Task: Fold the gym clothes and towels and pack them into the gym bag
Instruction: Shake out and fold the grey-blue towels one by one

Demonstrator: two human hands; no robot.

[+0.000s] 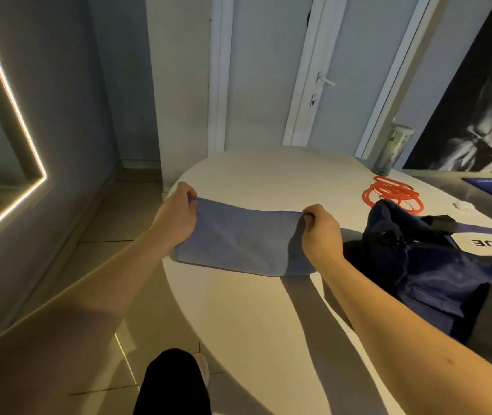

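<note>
Shown: blue towel [238,244] held taut above the bench [268,175], its lower fold resting on the surface. Left hand [175,214] and right hand [322,229] each pinch an upper corner. Judged light, limp and non-slip; corner or edge holds suit it. Gym bag [436,265] lies just beside, to the right.

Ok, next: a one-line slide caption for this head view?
Left hand and right hand pinch the top corners of a blue towel over the white table, navy gym bag beside the right hand.
</note>
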